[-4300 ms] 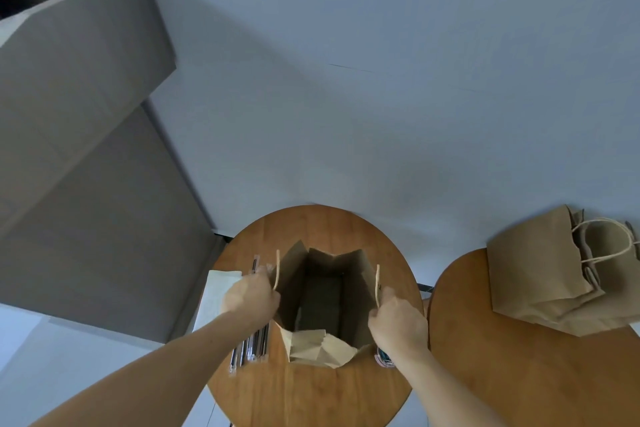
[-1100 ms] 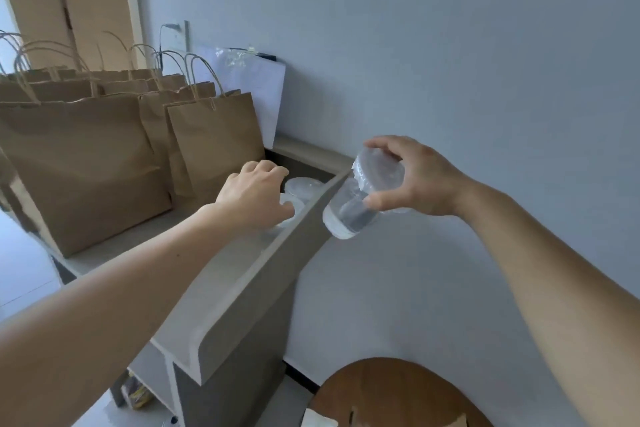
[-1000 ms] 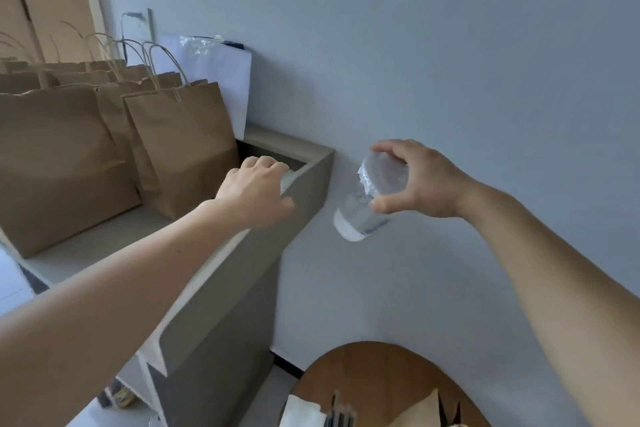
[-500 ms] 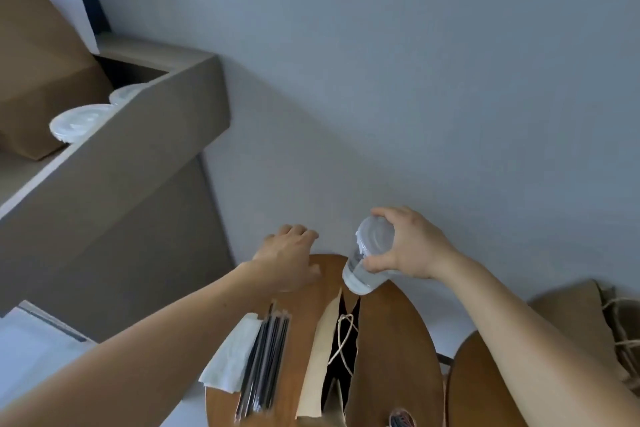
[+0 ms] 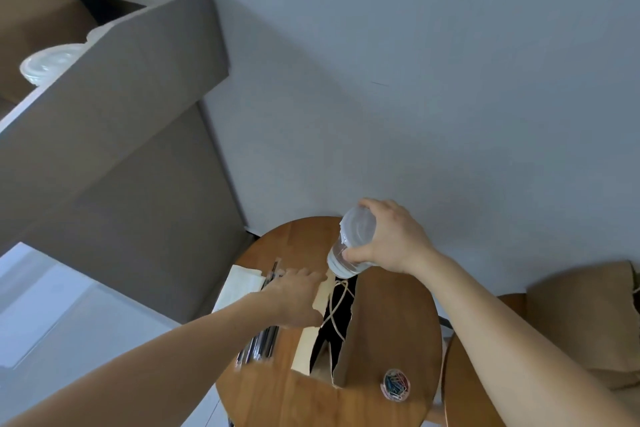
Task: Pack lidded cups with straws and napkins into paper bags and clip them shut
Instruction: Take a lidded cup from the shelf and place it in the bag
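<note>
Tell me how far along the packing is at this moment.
Done: the bag stands open on the table. In hand: the right hand holds a lidded cup just above the bag's mouth; the left hand is at its rim. Left: cup in, then straws and napkins, lying beside the bag, and a clip from the box.

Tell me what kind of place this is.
Probably a makeshift takeaway drink packing spot: the right hand holds a lidded cup over an open paper bag on a round table, with straws and napkins beside it and more cups on a grey shelf.
</note>
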The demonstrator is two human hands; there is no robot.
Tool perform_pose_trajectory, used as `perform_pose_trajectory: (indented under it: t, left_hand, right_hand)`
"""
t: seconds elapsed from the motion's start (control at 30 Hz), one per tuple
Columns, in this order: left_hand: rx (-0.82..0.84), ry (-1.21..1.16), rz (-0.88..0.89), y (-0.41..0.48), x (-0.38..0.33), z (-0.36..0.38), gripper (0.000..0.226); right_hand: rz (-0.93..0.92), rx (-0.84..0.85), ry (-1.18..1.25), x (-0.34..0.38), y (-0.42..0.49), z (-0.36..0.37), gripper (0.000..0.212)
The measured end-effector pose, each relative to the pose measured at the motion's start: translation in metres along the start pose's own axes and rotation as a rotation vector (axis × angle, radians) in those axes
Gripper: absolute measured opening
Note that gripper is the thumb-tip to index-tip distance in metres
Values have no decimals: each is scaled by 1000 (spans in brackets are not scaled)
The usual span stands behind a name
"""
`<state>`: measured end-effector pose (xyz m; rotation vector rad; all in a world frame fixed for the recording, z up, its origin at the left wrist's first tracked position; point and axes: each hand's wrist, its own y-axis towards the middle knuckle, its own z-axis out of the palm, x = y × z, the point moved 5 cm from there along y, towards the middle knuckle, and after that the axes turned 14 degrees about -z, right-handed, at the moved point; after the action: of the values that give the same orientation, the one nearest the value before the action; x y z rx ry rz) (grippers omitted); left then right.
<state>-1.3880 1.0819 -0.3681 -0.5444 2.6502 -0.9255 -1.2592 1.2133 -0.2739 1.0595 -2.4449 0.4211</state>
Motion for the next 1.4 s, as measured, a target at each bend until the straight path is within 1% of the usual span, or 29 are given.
perform_pose_trajectory:
  t: [0.07, 0.13, 0.2, 0.27, 0.33, 0.4, 0.47, 0.57, 0.7, 0.83, 0.9, 0.97, 1.03, 1.2, 1.23, 1.3, 1.33, 1.4]
  left_hand:
    - [111, -59, 11, 1, 1, 13, 94]
    - [169, -38, -3, 1, -1, 25, 95]
    - [151, -10, -41, 3, -6, 33, 80]
    - [65, -38, -87, 8, -7, 36, 53]
    - [21, -115, -131, 14, -4, 38, 31]
    - [55, -240, -195, 20, 3, 43, 23]
    - [103, -355, -253, 22, 11, 47, 20]
    - [123, -475, -272, 26, 19, 48, 21]
    - [162, -610, -298, 25, 21, 52, 19]
    - [154, -675, -249, 22, 13, 52, 20]
    - [137, -713, -236, 21, 12, 49, 17]
    - [154, -735, -232, 21, 16, 49, 17]
    - [180, -742, -229, 18, 20, 51, 15]
    - [171, -758, -236, 13, 28, 56, 10]
    - [161, -761, -240, 13, 30, 56, 11]
    - [151, -773, -265, 12, 35, 57, 26]
    - [162, -780, -273, 10, 37, 58, 29]
    - [168, -749, -277, 7, 40, 59, 28]
  right_hand:
    - [3, 3, 0, 1, 1, 6, 110]
    - [7, 12, -1, 1, 0, 12, 109]
    - [18, 14, -1, 1, -1, 15, 110]
    - [31, 5, -5, 1, -4, 16, 110]
    - [34, 1, -17, 1, -9, 18, 109]
    - [30, 20, -33, 0, -13, 18, 108]
    - [8, 48, -70, 0, -18, 18, 106]
    - [-43, 108, -157, 5, -26, 20, 104]
    - [-187, 284, -347, 17, -32, 36, 101]
    - [-319, 443, -481, 27, -33, 66, 98]
    - [-333, 497, -497, 26, -35, 86, 99]
    - [-276, 521, -466, 18, -37, 102, 99]
    - [-170, 518, -398, 6, -36, 113, 99]
    - [51, 453, -258, -20, -32, 148, 97]
    - [102, 428, -228, -25, -32, 157, 98]
    - [203, 380, -163, -32, -31, 174, 100]
    - [245, 365, -131, -34, -30, 183, 101]
    - [303, 366, -81, -37, -26, 201, 102]
